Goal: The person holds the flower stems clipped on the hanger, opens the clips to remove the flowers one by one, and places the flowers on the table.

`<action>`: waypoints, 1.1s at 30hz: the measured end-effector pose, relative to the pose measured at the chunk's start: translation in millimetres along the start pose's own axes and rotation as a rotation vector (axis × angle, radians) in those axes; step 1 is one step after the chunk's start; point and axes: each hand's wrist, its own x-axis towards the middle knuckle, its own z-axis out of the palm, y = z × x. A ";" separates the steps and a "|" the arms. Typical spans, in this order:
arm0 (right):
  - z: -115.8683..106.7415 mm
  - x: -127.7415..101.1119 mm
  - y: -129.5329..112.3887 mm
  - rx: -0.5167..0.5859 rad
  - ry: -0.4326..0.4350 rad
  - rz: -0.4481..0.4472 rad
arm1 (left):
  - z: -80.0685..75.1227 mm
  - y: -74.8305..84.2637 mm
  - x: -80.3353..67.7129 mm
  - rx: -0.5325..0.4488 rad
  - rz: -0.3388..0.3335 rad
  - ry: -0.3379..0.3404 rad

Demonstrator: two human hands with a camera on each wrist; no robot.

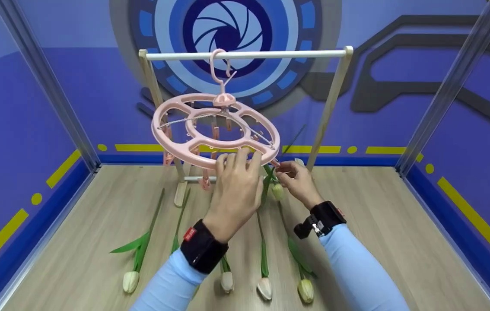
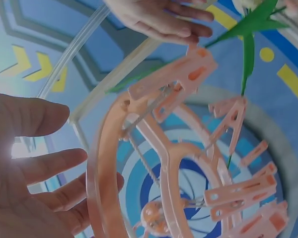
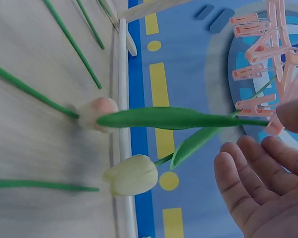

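Note:
A round pink clip hanger (image 1: 176, 147) hangs by its hook from the white bar. My left hand (image 1: 237, 183) rests at its near rim; the left wrist view shows the thumb extended and fingertips partly hidden behind the rim. At the right edge, my right hand (image 1: 299, 179) pinches a pink clip (image 2: 181, 74) between thumb and fingers. A green tulip stem reaches this clip in the right wrist view. Two tulips hang head-down there: a pale yellow tulip (image 3: 132, 175) and a pinkish-white tulip (image 3: 97, 114) behind a long leaf (image 3: 174, 118).
A wooden rack (image 1: 329, 103) with a white top bar (image 1: 271, 55) stands at the table's back. Several tulips lie on the wooden table (image 1: 400, 242), blossoms toward me, including a white tulip (image 1: 130, 282) and a yellowish tulip (image 1: 305, 290). Other pink clips (image 1: 204, 181) dangle from the hanger.

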 end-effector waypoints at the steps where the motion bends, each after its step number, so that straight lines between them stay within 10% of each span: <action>1: 1.6 -0.4 0.5 0.013 -0.013 0.008 | -3.2 -1.5 -1.3 -0.018 -0.001 0.008; 17: 16.7 -14.1 -8.5 0.179 -0.260 0.053 | -36.8 -24.5 -20.1 -0.100 0.002 0.102; 33: 8.8 -53.5 -33.1 0.199 -0.179 -0.122 | -22.5 -48.4 -39.2 -0.157 -0.067 0.148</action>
